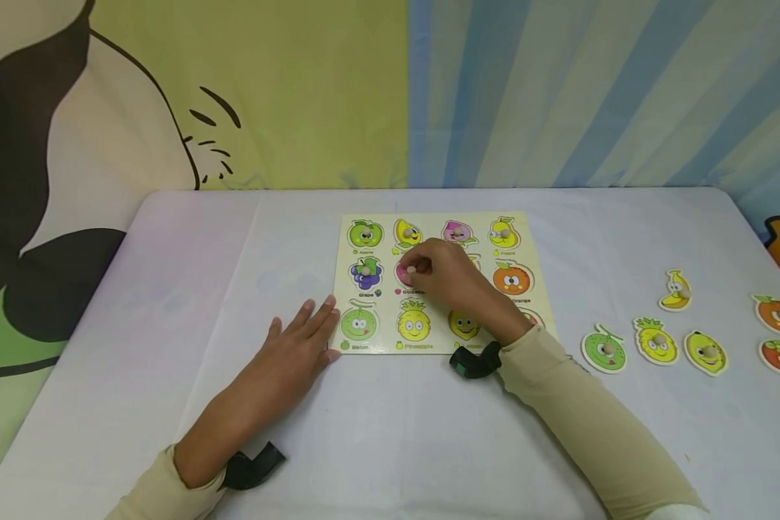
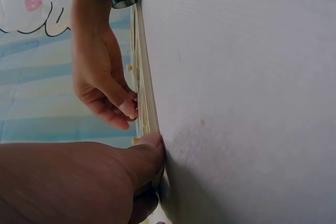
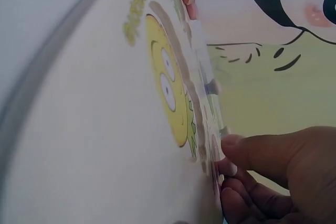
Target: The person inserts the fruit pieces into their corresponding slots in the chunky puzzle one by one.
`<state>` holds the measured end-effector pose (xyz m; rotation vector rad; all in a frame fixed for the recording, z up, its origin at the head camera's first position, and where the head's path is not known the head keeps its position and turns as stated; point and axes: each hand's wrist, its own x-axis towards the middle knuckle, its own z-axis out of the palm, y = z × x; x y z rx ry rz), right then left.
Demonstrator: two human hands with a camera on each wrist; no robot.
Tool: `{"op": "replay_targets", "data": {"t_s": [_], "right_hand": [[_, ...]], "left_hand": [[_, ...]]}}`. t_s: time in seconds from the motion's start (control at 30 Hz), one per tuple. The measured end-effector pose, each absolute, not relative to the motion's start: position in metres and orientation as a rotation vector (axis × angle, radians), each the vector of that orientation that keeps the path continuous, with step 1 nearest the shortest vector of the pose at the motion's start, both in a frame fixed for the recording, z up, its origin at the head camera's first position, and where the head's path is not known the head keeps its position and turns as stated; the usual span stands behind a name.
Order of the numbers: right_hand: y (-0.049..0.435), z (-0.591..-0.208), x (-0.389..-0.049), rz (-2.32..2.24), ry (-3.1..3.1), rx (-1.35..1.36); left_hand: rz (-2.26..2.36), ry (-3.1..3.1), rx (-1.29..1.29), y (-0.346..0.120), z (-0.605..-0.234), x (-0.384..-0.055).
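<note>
The right hand (image 1: 451, 273) pinches the knob (image 1: 412, 269) of the strawberry piece (image 1: 401, 278) beneath its fingers; best to align outlines, then press level, with the left hand's (image 1: 291, 355) straight fingers bracing the board (image 1: 445, 341) beside them.

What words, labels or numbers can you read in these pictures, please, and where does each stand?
On the cream rectangular puzzle board, beneath:
"Apple": green knobbed apple piece
"Grape": purple knobbed grape piece
"Orange": round orange picture
"Melon": round green melon picture
"Pineapple": yellow oval pineapple picture
"Straw…", partly covered: pinkish-red strawberry piece
Other labels are too blurred or hidden. No numbers are legible.
</note>
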<state>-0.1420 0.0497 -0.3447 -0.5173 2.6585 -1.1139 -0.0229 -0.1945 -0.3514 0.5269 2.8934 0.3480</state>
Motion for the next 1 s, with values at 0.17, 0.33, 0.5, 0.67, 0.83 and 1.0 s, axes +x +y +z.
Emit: {"op": "replay_targets", "data": {"t_s": [0.17,0.33,0.5,0.67,0.83,1.0], "right_hand": [[0.056,-0.341,-0.141,-1.189,2.623,-0.509],[0.064,-0.338,-0.142,-1.210,2.636,-0.495],[0.074,-0.337,-0.141,-1.225,2.647,-0.513],[0.085,-0.338,-0.140,-1.255,2.643,-0.492],[0.098,-0.335,-0.139,-1.303,2.644,-0.495],[0.107,-0.333,-0.141,-1.319,2.649,-0.489]], "left_hand": [[0.343,2.890,0.535,-0.195,-0.351,-0.023],[0.341,2.895,0.536,-0.196,-0.352,-0.023],[0.343,2.891,0.533,-0.196,-0.351,-0.023],[0.353,2.883,0.528,-0.196,-0.349,-0.022],[0.362,2.881,0.522,-0.196,-0.350,-0.022],[0.364,2.879,0.519,-0.196,-0.350,-0.022]]}}
